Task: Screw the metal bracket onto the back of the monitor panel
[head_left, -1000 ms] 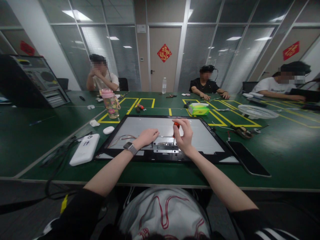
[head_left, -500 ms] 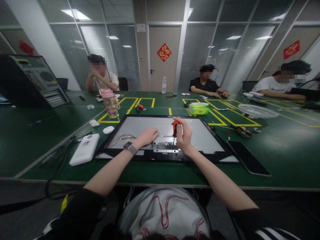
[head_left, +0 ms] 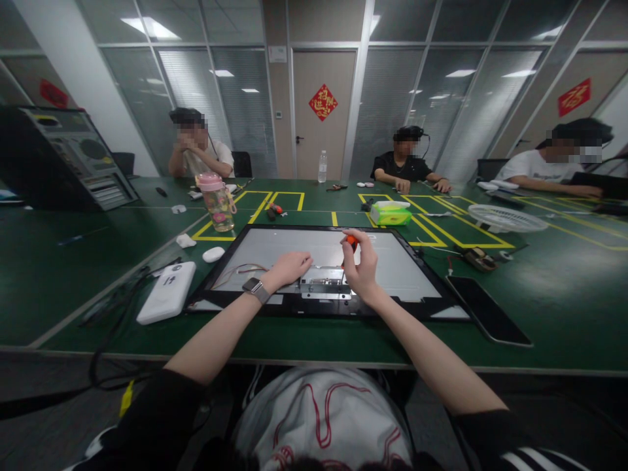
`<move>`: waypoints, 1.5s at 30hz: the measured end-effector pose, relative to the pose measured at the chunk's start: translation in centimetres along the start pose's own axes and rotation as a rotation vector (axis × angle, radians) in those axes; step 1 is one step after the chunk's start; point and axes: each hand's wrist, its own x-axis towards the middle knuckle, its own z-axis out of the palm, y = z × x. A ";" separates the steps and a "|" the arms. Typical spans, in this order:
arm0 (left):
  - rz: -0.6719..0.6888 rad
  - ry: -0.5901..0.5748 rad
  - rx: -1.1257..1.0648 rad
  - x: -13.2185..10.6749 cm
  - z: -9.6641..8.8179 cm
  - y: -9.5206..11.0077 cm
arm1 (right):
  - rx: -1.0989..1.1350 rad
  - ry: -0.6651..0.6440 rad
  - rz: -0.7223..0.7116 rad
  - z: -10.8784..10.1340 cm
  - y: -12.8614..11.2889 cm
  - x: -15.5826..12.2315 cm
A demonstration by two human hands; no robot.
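Note:
A flat display panel [head_left: 392, 268], grey with a black frame, lies on the table before me. A metal bracket [head_left: 326, 296] sits at its near middle edge. Upright over the bracket's right end stands an orange-and-black screwdriver [head_left: 352, 241], with the fingers of my right hand [head_left: 362, 269] closed around its handle. The shaft is mostly behind the hand. My left hand [head_left: 290, 267] rests on the panel at the bracket's left, fingers curled together; anything beneath them is hidden. Thin wires [head_left: 240, 268] run across the panel left of that hand.
Left of the panel are a white power bank [head_left: 167, 292], a white oval case [head_left: 213, 254] and a pink-lidded bottle [head_left: 216, 203]. A phone [head_left: 485, 310] lies at the right. Beyond stand a green packet [head_left: 390, 213] and a white fan grille [head_left: 507, 218]. Several people sit across the table.
My right hand has shifted its fingers on the screwdriver handle, which now shows less and appears turned. The left hand is unmoved. A person across the table has moved their hands.

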 end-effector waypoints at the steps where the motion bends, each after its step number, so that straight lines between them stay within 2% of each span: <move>1: 0.001 0.001 0.003 0.0 0.0 0.0 | 0.016 -0.007 0.015 0.0 0.1 -0.1; 9: -0.001 0.005 0.016 0.1 0.1 -0.1 | 0.072 -0.040 0.055 0.0 0.3 -0.4; 45: 0.009 0.003 0.021 0.0 -0.1 0.2 | 0.086 -0.068 0.003 -0.1 0.4 -0.5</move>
